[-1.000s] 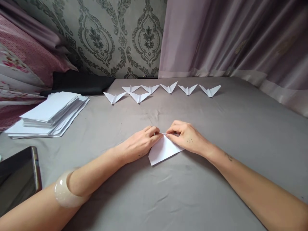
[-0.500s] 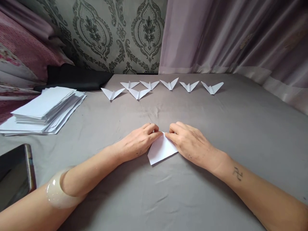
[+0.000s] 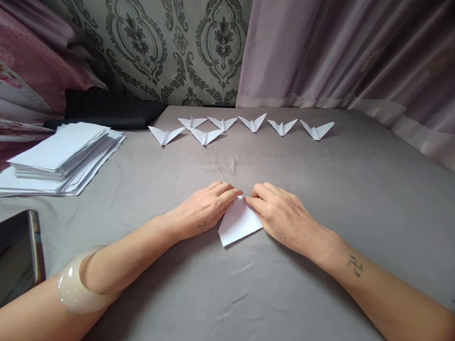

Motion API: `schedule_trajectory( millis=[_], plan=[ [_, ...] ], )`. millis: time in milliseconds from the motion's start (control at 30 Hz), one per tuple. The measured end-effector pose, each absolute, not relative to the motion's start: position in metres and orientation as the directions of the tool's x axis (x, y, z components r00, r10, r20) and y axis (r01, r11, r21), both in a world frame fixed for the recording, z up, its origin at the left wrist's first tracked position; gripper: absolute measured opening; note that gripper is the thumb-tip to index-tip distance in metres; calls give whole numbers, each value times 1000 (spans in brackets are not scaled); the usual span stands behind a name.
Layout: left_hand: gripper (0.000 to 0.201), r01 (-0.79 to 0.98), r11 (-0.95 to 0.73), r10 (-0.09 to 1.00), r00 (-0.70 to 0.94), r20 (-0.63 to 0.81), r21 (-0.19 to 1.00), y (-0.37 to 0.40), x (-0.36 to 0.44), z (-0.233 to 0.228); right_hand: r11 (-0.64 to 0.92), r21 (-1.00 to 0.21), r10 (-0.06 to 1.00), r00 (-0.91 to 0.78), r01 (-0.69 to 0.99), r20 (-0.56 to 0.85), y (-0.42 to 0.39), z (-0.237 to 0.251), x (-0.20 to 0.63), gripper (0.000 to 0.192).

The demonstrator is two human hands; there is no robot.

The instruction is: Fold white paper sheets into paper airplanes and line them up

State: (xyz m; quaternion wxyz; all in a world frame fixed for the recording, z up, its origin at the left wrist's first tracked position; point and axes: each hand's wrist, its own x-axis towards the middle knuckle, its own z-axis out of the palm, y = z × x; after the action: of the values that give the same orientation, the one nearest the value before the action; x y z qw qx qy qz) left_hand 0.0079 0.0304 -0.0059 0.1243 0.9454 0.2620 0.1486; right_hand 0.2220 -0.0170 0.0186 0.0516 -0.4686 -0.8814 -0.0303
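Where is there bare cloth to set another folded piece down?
Bare grey cloth lies right of the right hand, and between the hands and the row of paper planes. Crowded: left edge, with the paper stack and phone.

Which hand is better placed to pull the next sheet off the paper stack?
Left. The left hand lies on the same side as the paper stack; the right hand would have to cross the folded sheet both hands press.
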Motion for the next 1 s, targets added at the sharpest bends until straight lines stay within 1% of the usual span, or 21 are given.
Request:
schedule_trajectory(
  millis=[133,267,367,433,533,667,800,1000],
  plan=[
    [37,452,-859,501,838,214,242,30,8,-6,542,-33,838,-537,840,94,-16,19,225,22],
    [41,452,-880,473,861,186,147,30,9,-5,540,-51,840,-533,840,101,-16,19,225,24],
    [41,456,-886,464,871,164,86,30,10,-4,546,-29,834,-540,837,115,-16,19,223,25],
    [40,455,-888,460,874,154,69,30,10,-2,559,-1,824,-554,829,119,-17,19,223,25],
    [39,458,-886,463,875,140,66,29,11,1,561,4,823,-558,828,109,-21,19,224,25],
    [39,470,-880,474,873,115,63,29,12,4,526,-78,850,-523,847,65,-31,20,231,25],
    [38,475,-877,480,870,116,72,30,12,4,475,-149,879,-476,867,35,-42,22,241,31],
    [38,476,-869,491,862,126,133,29,10,8,417,-237,906,-422,878,30,-55,22,252,37]
  ],
)
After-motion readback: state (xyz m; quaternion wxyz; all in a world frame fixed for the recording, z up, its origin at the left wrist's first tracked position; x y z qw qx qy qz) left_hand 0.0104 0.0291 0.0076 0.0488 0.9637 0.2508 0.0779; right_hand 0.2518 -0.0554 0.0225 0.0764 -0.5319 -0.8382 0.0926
